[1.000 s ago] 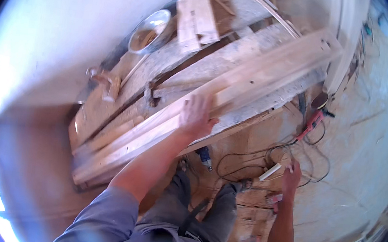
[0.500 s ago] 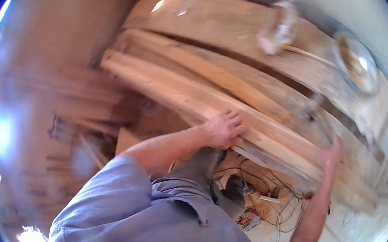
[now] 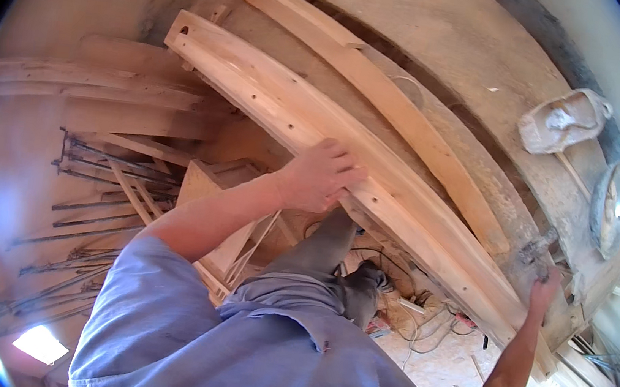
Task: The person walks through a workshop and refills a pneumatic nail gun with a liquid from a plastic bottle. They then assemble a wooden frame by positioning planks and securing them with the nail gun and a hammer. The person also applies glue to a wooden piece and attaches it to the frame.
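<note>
A long pale wooden beam (image 3: 273, 117) with several small holes along its near face runs from the far left to the near right, along the near edge of the workbench. My left hand (image 3: 321, 176) is closed over its near edge around the middle, fingers bent across the top. Near the beam's right end, my right hand (image 3: 543, 291) is closed on what looks like a hammer (image 3: 538, 248), its grey head lying just beyond the fist at the bench surface. The fingers hide most of its handle. A curved wooden strip (image 3: 404, 101) lies behind the beam.
A cut-open plastic container (image 3: 567, 122) and a round metal-rimmed bowl (image 3: 612, 209) sit at the bench's far right. Several bar clamps (image 3: 94, 207) and timbers stand at left. Cables (image 3: 428, 333) lie on the floor near my foot.
My view has turned, so the beam slants more steeply and the container and bowl appear farther right. The hammer and my right hand appear lower and farther right. My left hand stays on the beam.
</note>
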